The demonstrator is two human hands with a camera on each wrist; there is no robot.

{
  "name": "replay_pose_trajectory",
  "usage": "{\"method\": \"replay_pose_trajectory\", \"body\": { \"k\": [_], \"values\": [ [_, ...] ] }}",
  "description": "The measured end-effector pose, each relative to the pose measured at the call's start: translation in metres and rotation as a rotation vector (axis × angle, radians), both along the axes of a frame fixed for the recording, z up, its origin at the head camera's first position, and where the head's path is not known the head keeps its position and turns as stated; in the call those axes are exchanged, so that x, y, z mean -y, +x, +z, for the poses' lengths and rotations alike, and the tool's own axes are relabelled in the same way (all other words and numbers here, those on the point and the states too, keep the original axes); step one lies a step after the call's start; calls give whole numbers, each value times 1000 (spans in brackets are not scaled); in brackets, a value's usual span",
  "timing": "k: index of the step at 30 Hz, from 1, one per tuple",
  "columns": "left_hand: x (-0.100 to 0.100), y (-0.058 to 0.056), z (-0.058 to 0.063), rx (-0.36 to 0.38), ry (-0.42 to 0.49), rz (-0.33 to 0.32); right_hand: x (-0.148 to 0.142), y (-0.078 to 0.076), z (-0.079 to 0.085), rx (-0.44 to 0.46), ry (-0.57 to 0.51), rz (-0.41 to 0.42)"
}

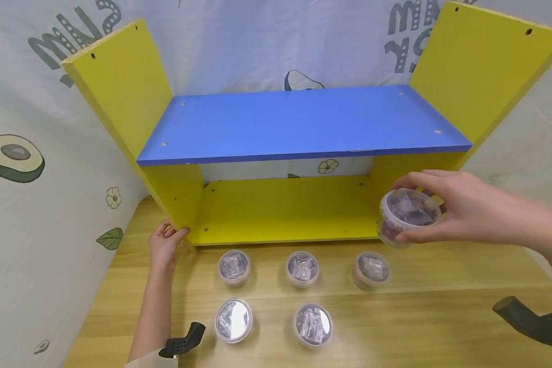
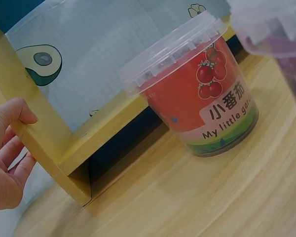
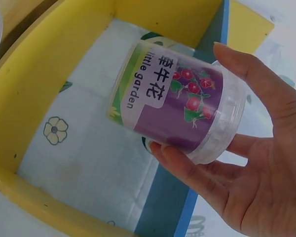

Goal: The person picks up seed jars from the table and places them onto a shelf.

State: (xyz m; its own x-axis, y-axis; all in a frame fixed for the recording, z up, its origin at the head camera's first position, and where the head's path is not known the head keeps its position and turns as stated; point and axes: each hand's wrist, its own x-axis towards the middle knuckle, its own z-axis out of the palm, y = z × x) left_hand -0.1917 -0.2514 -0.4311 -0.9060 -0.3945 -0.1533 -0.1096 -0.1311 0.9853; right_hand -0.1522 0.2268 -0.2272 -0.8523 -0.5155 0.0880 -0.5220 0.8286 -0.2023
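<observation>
My right hand (image 1: 446, 207) grips a lidded clear plastic tub (image 1: 407, 212) near its lid, held up in front of the shelf's lower right opening. In the right wrist view this tub (image 3: 172, 98) has a purple label with red flowers and "little garden". My left hand (image 1: 164, 245) pinches the edge of the yellow side panel (image 1: 177, 204) at the shelf's lower left corner. In the left wrist view a tub (image 2: 197, 89) with a red tomato label stands near the left hand (image 2: 10, 153).
The shelf has a blue middle board (image 1: 299, 122) and a yellow bottom board (image 1: 285, 209). Several lidded tubs, such as the front left tub (image 1: 233, 320) and the back right tub (image 1: 371, 270), stand in two rows on the wooden table (image 1: 418, 327). A patterned cloth (image 1: 239, 46) hangs behind.
</observation>
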Motion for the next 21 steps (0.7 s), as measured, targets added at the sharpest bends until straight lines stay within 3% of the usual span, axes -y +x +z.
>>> {"method": "replay_pose_trajectory", "body": {
  "k": [11,21],
  "values": [
    [3,2,-1,-11,-4,3,-10,-8,14,92,-13,-75],
    [2,1,0,-4,8,15,-18,-15,24,51,30,-144]
  ]
}}
